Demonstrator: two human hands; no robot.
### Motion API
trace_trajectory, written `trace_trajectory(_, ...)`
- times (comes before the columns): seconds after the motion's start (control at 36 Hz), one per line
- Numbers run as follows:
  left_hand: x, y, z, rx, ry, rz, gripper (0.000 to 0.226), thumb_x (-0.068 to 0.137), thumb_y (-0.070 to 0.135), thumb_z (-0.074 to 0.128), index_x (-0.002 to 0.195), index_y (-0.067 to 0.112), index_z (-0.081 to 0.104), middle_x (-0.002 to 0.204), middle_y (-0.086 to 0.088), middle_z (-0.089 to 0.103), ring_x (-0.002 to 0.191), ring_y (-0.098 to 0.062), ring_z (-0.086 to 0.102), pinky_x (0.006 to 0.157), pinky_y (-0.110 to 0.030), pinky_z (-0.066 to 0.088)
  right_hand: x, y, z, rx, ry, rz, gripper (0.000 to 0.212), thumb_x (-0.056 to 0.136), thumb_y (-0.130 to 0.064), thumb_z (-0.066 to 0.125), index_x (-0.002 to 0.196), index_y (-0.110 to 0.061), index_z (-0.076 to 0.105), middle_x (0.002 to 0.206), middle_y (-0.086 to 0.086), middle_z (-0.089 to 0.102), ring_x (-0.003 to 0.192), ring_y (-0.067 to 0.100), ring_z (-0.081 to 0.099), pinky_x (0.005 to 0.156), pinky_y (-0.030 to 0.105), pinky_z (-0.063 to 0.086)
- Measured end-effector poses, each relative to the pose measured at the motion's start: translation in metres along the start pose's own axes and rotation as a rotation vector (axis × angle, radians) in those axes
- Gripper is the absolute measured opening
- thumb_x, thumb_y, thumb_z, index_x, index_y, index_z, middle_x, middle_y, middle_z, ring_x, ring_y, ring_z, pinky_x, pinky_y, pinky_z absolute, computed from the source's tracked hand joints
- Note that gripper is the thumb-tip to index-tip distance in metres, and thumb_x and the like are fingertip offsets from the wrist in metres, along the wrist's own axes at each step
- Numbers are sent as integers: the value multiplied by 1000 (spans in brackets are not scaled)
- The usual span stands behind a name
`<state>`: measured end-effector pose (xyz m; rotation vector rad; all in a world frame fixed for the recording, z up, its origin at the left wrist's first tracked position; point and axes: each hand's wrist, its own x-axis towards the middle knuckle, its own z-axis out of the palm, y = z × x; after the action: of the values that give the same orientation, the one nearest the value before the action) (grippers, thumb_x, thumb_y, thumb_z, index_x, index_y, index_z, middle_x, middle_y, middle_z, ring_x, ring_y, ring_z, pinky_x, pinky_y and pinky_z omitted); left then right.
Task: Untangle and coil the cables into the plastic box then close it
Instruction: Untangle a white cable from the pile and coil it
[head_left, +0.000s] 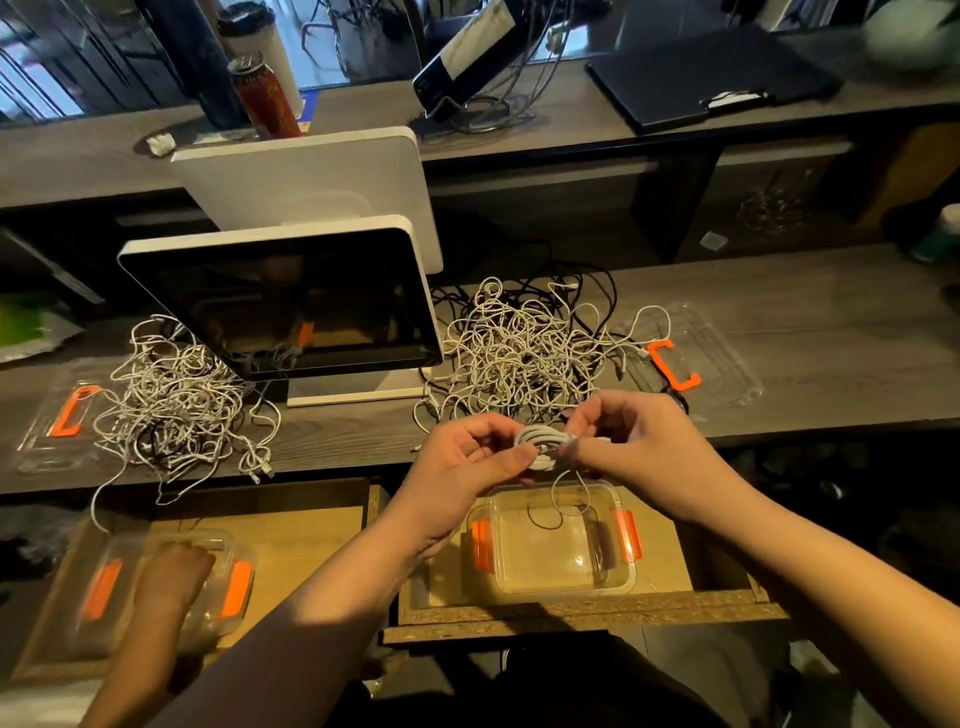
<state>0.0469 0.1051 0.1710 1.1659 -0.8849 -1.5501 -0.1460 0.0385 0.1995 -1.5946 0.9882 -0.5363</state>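
— Where's the coiled white cable?
— Pinched between left hand and right hand, just above the open plastic box, near the desk edge.

left hand: bare, no ring or glove
right hand: bare, no glove
forearms: bare, no sleeves visible
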Motion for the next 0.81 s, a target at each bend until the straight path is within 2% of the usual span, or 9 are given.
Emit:
trace_trajectory(0.06,-1,1,2,-14,0,-2,17,77,8,71,93,5,69,88,-7,74,79,-14,70,71,-22,57,-3,0,-1,-9,16,-3,12,72,-19,76,80,-12,71,81,13,70,72,19,63,75,55,54)
trace_trajectory(0.14,-2,-1,4,-104,-9,-31,13,81,2,74,93,2,69,90,-12,73,81,-17,70,71,-23,57,-5,-1,-3,8,4,-21,8,75,-12,76,83,-10,73,84,13,72,75,21,66,76,53,55)
trace_trajectory(0.25,-3,-7,9,-338,-21,-108,15,77,-2,61,87,1,73,91,-17,72,80,-19,70,67,-25,57,-5,-4,-4,7,-56,-21,7,79,-9,74,86,-10,74,85,13,73,74,21,66,75,50,56)
trace_trajectory(0.33,-5,-9,10,-380,-36,-128,15,78,-2,61,89,-1,71,94,-18,71,82,-20,69,67,-25,57,-6,-6,-6,15,-92,-28,8,82,-4,72,87,-8,74,85,14,72,74,19,64,73,44,56)
trace_trajectory(0.42,-5,-8,10,-337,-84,-119,18,76,6,79,91,-1,74,94,-18,72,84,-20,68,68,-25,57,-8,-6,-8,58,-129,-28,11,84,2,68,87,-7,74,85,12,73,73,16,65,68,29,54)
trace_trajectory(0.47,-5,-7,10,-308,-134,-107,36,65,24,94,89,4,77,92,-15,73,83,-18,69,69,-25,57,-9,-6,-8,109,-147,-13,15,85,5,65,86,-7,73,83,10,73,70,13,66,65,25,55)
trace_trajectory(0.53,-5,-6,10,-296,-147,-106,42,57,31,97,87,7,79,91,-13,74,83,-17,70,69,-24,57,-9,-6,-8,150,-153,3,16,85,7,62,86,-4,73,79,8,73,67,10,65,63,22,54)
trace_trajectory(0.75,-3,-18,10,-414,-83,-173,50,44,27,102,83,5,79,88,-15,73,76,-19,71,63,-24,60,-8,2,1,218,-124,17,19,87,10,62,85,-5,74,75,4,71,67,9,62,61,20,53)
trace_trajectory(0.81,-1,-21,10,-448,-28,-219,43,51,24,100,83,5,79,86,-16,69,70,-18,69,59,-24,59,-8,7,5,232,-113,30,19,87,9,63,84,-7,75,72,2,71,65,9,62,60,22,53)
